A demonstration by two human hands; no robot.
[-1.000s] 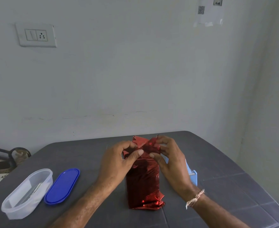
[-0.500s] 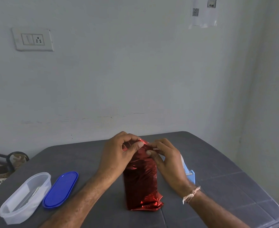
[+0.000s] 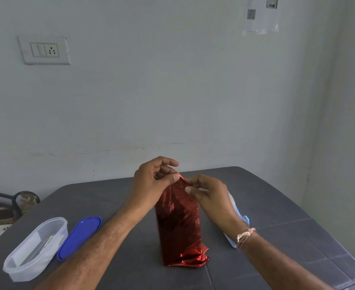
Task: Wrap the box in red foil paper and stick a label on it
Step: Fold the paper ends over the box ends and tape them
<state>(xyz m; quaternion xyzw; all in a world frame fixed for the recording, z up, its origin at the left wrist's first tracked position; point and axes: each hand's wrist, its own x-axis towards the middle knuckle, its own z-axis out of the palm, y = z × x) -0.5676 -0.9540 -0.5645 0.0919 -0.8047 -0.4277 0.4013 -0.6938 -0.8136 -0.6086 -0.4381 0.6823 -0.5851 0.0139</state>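
— Since the box [image 3: 179, 233] stands on end mid-table [image 3: 266, 197], lower end already folded and crumpled shut, why are you working it from the top?
— B/c the top's the open end. Your left hand [image 3: 153, 181] pinches the peak of the red foil [image 3: 172, 197] btwn thumb and forefinger, other fingers curled loosely above. Your right hand [image 3: 210, 193] pinches the foil just beside it, toward the box's right. You're gathering the slack to a point so it'll fold flat, I'd judge. Upright, the box needs no propping, so both hands are free for the fold.
— And the stuff round it?
— Clear tub [image 3: 26, 266] and its blue lid [image 3: 79, 237] lie well left of the box, lid off, something pale inside. Labels maybe, can't tell. Light-blue item [image 3: 244, 219] sits just right of the box, mostly behind your wrist: prob. a tape dispenser, kept in reach for sealing.
— Any writing?
— None on the foil, and no label on it yet. High on the wall, above-right of the box, there's a sheet [image 3: 260, 17] w/ a QR code and a small picture; any text is too small to read. Switch plate [image 3: 44, 50] above-left, no legible marks.
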